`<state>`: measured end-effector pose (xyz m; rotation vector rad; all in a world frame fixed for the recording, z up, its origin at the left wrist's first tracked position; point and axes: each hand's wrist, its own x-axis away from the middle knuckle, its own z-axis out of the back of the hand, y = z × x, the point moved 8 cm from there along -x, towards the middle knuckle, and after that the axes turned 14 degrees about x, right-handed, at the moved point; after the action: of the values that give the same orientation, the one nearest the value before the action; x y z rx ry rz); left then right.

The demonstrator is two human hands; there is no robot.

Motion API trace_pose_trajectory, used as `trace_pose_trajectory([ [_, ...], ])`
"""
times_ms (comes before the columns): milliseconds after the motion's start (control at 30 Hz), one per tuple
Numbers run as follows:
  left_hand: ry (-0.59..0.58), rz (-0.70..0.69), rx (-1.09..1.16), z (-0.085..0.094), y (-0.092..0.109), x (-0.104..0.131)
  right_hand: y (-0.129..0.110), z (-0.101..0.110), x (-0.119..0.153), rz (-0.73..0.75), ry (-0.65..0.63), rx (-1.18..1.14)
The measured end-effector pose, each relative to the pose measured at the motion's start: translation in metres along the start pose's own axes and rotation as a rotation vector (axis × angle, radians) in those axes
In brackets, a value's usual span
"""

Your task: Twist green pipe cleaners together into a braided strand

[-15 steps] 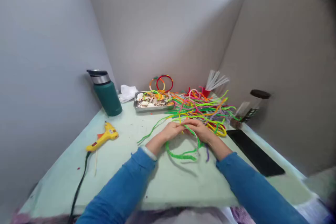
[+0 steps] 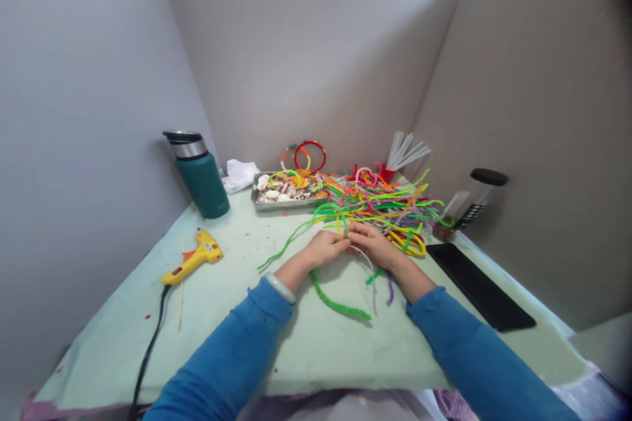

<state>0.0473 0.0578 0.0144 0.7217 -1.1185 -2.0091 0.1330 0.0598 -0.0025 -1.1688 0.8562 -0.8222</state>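
Sleeves in blue (image 2: 232,342) cover both forearms, which angle inward over the near side of the counter (image 2: 340,358). Just in front of the hands, toward the body, a fuzzy green pipe cleaner (image 2: 340,306) curves out from below the left hand (image 2: 323,248), its near end free. A slender white hoop (image 2: 368,261) arcs down from between the fingertips, and a purple pipe cleaner (image 2: 390,291) lies beside the right wrist.

The hoop looks light, springy and smooth enough to roll in a loose pinch; the pipe cleaner should be soft outside and bendable, best held close to the hoop rather than by its tail.

Both hands are nearly closed, fingers curled and fingertips meeting, wrists low. Between them they pinch the hoop; whether the right hand (image 2: 378,248) also grips a green strand, I cannot tell.

Left of the hands lies a yellow glue gun (image 2: 195,260); to their right, a flat black slab (image 2: 478,286). Just beyond them spreads a pile of pipe cleaners (image 2: 390,200), with a metal tray (image 2: 291,206) of seashells (image 2: 284,189) farther left.
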Motion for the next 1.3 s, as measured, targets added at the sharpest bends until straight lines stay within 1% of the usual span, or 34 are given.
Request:
trace_pose_trajectory([
  [100,0.012,-0.012,-0.008,0.001,0.001,0.0,-0.002,0.0,0.001,0.01,0.0,0.014],
  [167,-0.006,-0.013,0.021,-0.001,-0.001,0.0,-0.002,0.0,0.001,0.014,0.01,0.053],
  [300,-0.003,0.009,0.016,-0.004,-0.007,-0.001,0.004,0.005,-0.001,-0.037,0.077,0.027],
  [367,-0.013,0.006,0.004,-0.005,-0.007,-0.001,0.006,0.004,-0.002,-0.061,0.063,-0.011],
  [467,-0.022,0.004,0.024,-0.005,-0.005,0.0,0.005,0.002,-0.004,-0.054,0.031,-0.049],
  [567,-0.023,0.006,0.055,-0.004,-0.003,0.0,0.004,0.002,-0.004,-0.056,0.037,-0.048],
  [733,0.004,-0.001,0.037,-0.001,-0.002,0.0,0.004,0.006,-0.002,-0.038,0.113,0.043],
  [867,0.019,-0.046,0.039,-0.001,-0.002,-0.002,0.006,0.007,-0.003,-0.021,0.128,0.054],
  [967,0.079,-0.063,0.002,0.002,-0.007,-0.005,0.008,0.012,-0.005,-0.02,0.176,0.051],
  [1067,0.127,-0.093,0.016,0.005,-0.011,-0.007,0.009,0.015,-0.006,-0.025,0.207,0.069],
  [1300,0.14,-0.091,0.039,0.006,-0.012,-0.007,0.008,0.017,-0.005,-0.04,0.237,0.098],
])
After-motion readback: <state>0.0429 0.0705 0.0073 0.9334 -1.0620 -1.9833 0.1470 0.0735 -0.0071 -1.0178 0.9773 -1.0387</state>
